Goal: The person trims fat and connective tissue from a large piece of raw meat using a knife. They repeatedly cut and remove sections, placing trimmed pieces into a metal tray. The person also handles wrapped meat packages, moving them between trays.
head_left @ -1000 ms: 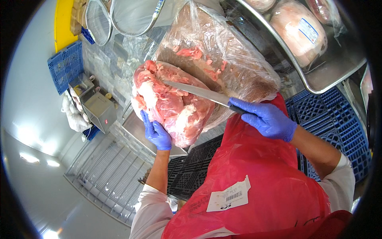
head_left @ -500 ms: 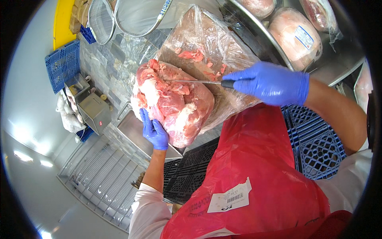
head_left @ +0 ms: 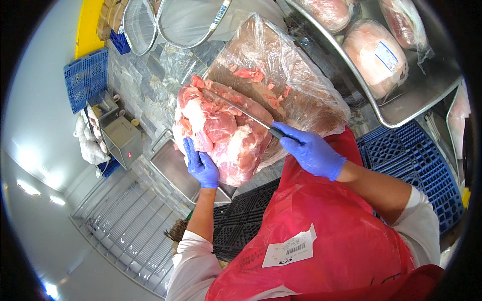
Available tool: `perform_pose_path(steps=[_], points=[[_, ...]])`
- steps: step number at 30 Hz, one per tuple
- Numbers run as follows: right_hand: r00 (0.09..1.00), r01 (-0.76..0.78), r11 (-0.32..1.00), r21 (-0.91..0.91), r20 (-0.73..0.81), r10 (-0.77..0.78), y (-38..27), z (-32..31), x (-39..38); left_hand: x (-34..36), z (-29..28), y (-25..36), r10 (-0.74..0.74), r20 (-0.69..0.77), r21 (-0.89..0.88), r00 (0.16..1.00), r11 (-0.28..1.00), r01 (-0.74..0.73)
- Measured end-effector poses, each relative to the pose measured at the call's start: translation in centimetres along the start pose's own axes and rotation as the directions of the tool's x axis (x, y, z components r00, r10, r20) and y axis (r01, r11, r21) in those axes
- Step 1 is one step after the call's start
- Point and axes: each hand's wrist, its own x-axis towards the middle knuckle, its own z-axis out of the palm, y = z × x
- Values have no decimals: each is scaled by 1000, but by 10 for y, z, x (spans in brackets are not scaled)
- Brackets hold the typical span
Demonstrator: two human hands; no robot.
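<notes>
A large boneless cut of raw meat, pink with white fat, rests at the left end of a plastic-wrapped board. My left hand, in a blue glove, grips its near left side, fingers pressed along the surface. In my right hand, also gloved in blue, is a knife with a dark handle. Its long blade lies across the top of the meat, pointing up and left; the tip is at the torn far part. Whether the edge is cutting in, I cannot tell.
Small meat scraps lie on the clear-wrapped board. A metal tub at upper right holds wrapped meat pieces. Left of the meat is a metal tray; bag-lined hoops stand beyond. Blue pallets are at right.
My right hand has moved down and left with the knife. The blade has swung from nearly level to a slant across the meat. My left hand stays on the meat.
</notes>
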Motion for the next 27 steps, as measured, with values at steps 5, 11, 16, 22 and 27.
perform_pose_path(steps=[5, 11, 16, 22, 27], points=[[991, 82, 876, -476, 132, -20, -40, -65, -18, 5, -5, -2, 33, 23, -7, 999, 999, -33], [977, 187, 589, -786, 214, -25, -109, -107, 12, 7, -5, -4, -39, 50, 155, 998, 987, 31], [948, 278, 469, -839, 320, 10, -146, -115, 34, 10, -3, 10, -369, 92, -244, 925, 892, 380], [990, 109, 794, -599, 137, -33, -58, -67, 2, 14, 20, 53, -250, 11, 55, 968, 967, 249], [969, 242, 962, -122, -18, -246, 10, -7, 20, 16, 23, 66, -307, -28, -117, 951, 946, 301]])
